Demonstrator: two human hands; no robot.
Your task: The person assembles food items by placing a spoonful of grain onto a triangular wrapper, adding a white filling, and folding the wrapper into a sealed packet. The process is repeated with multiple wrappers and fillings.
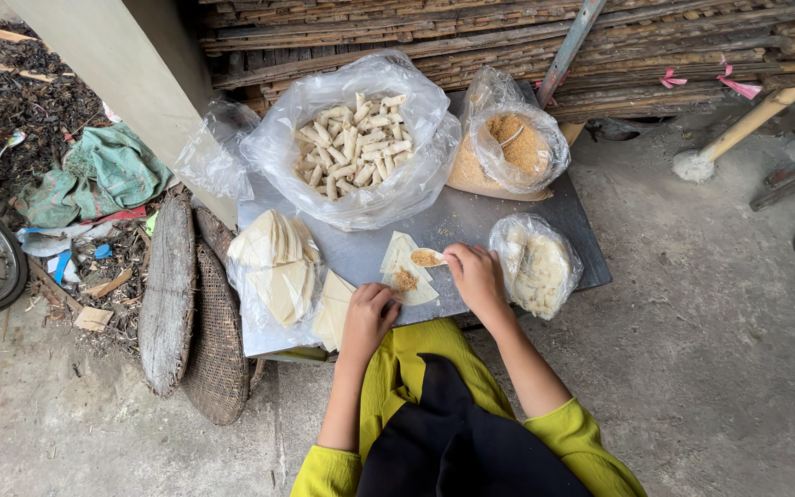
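Fingers [457, 260] of the right hand [476, 276] were pinched closed on a small spoon [428, 258] carrying brown filling, its bowl pointing left of the hand, over the triangular wrapper [407, 274]. Left hand [368, 313] lay fingers-down, curled on the wrapper's near corner, pinning it; neither was open.

Taking that wrapper as the landmark: it lay on the grey tabletop [471, 221], close to the near edge, directly between the hands, its long axis running away from the person, a heap of filling already on it. The right hand was nearer its middle. Beyond it sat the large clear bag of finished rolls [353, 147]; beyond and to the right, the bag of brown filling [508, 147]. Left of it lay stacked wrappers in plastic [273, 262]; right of it, just past the right hand, a smaller bag of pale pieces [537, 267]. Bare tabletop showed only beyond the wrapper; the near edge offered little room.
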